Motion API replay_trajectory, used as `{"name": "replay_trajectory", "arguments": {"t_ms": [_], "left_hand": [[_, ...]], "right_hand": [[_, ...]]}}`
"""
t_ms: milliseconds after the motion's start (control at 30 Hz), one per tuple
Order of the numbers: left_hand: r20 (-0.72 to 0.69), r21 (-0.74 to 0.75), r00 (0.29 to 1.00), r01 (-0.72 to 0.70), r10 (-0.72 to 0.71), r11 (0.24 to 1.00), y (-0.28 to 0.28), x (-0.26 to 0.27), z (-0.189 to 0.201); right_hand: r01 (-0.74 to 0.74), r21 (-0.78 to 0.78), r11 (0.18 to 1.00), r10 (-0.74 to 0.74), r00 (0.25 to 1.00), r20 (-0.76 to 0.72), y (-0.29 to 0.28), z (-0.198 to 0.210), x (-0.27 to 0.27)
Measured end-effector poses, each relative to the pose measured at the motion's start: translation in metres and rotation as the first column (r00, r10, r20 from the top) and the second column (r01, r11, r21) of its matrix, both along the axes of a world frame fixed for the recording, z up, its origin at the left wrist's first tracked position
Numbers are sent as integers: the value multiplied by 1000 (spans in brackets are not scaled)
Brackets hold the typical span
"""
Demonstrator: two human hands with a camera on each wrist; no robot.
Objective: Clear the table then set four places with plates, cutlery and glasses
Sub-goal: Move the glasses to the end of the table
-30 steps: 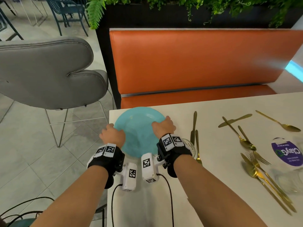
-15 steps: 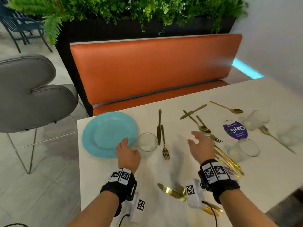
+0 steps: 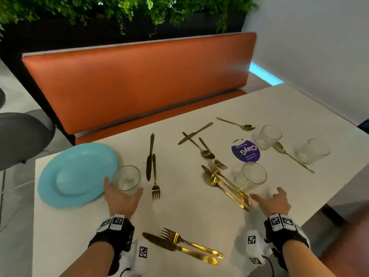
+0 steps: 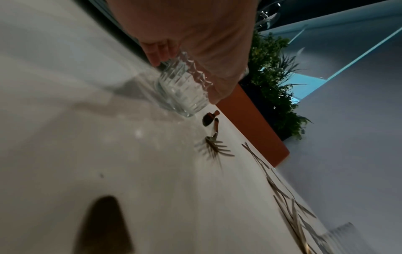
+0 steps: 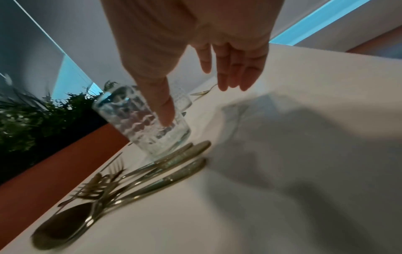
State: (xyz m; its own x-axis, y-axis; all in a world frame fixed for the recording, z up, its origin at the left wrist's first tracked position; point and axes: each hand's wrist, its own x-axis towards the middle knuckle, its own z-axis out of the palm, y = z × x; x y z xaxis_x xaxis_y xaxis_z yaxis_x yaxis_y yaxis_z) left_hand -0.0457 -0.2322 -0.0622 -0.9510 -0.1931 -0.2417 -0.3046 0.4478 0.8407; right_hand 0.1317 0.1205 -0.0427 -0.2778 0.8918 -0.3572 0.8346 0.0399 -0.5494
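Observation:
A light blue plate point(image 3: 75, 174) lies at the table's left end. Right beside it stands a ribbed glass point(image 3: 126, 177) point(image 4: 182, 89), and my left hand point(image 3: 123, 184) point(image 4: 186, 79) holds it between thumb and fingers. A second ribbed glass point(image 3: 253, 175) point(image 5: 141, 123) stands further right. My right hand point(image 3: 265, 193) point(image 5: 201, 103) is just short of it, fingers straight and spread, thumb in front of the glass, holding nothing. A heap of gold forks, knives and a spoon point(image 3: 223, 182) point(image 5: 130, 175) lies left of that glass.
On the white table point(image 3: 189, 212) lie a dark knife and fork point(image 3: 150, 158), a gold knife and fork point(image 3: 179, 244) near me, crossed cutlery point(image 3: 196, 136), a purple round card point(image 3: 245, 150) and two more glasses point(image 3: 267, 136) point(image 3: 311, 150). An orange bench point(image 3: 139, 86) runs behind.
Both hands left the blue plate. My left hand closed round the glass beside it. My right hand moved right, close to the second glass. My view swung right.

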Motion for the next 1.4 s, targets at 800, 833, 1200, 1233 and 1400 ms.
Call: {"name": "replay_trajectory", "arguments": {"t_ms": [800, 833, 1200, 1233, 1400], "left_hand": [[-12, -143, 996, -84, 83, 986, 14, 8, 1], [-14, -131, 997, -73, 72, 989, 13, 11, 3], [-31, -89, 999, -20, 17, 996, -38, 48, 16], [-34, -87, 999, -22, 19, 996, -46, 51, 17], [-2, -65, 999, -41, 41, 997, -87, 66, 19]], "right_hand": [[-278, 10, 961, 274, 941, -198, 26, -20, -34], [-277, 13, 961, 274, 942, -193, 25, -18, -33], [-398, 15, 917, 376, 853, -363, -83, 39, -48], [-433, 4, 902, 402, 835, -375, -102, 43, -51], [-641, -22, 767, 593, 721, -360, -193, 30, -70]]}}
